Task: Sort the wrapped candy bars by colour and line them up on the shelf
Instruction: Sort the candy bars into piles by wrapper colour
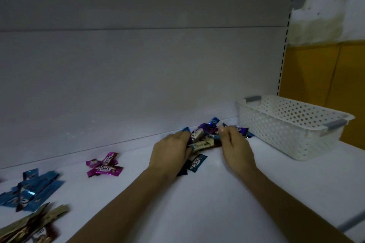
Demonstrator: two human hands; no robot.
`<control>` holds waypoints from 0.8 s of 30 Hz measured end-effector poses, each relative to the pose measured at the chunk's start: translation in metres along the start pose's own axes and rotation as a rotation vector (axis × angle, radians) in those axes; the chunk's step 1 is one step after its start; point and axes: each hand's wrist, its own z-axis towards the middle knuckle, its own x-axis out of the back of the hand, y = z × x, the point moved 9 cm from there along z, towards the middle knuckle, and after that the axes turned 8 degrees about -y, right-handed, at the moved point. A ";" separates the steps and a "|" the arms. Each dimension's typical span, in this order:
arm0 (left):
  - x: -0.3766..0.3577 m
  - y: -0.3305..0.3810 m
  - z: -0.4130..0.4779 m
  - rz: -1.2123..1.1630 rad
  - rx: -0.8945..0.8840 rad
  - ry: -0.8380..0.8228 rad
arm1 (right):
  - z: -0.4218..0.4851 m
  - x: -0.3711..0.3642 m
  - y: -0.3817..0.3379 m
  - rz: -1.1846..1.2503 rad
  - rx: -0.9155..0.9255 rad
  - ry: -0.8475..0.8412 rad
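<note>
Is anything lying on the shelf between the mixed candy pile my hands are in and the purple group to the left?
Nothing visible does. Between the mixed pile and the purple group the shelf shows bare; only your left hand is on that side. The white basket sits on the other side.

A mixed heap point(205, 138) of wrapped bars lies at the back of the white shelf point(207, 209). Leftward lie loose clusters: magenta bars point(104, 165), blue bars point(33, 189), gold bars point(29, 225).
</note>
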 end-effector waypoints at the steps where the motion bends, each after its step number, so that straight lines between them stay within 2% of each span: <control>1: 0.007 -0.006 -0.002 -0.043 0.027 0.018 | 0.000 0.000 0.000 0.006 -0.003 0.000; 4: 0.020 -0.028 -0.014 -0.161 0.129 0.062 | 0.000 -0.002 0.000 0.009 -0.001 -0.018; 9: 0.008 -0.058 -0.052 -0.316 0.238 0.024 | -0.002 -0.005 -0.001 -0.028 -0.001 -0.035; 16: -0.010 -0.070 -0.058 -0.321 0.291 -0.018 | 0.040 -0.011 -0.017 -0.368 0.035 -0.111; 19: -0.015 -0.071 -0.057 -0.322 0.283 -0.029 | 0.071 -0.017 -0.013 -0.413 -0.062 -0.152; 24: -0.018 -0.075 -0.055 -0.349 0.279 -0.017 | 0.104 -0.028 0.018 -0.213 -0.356 -0.085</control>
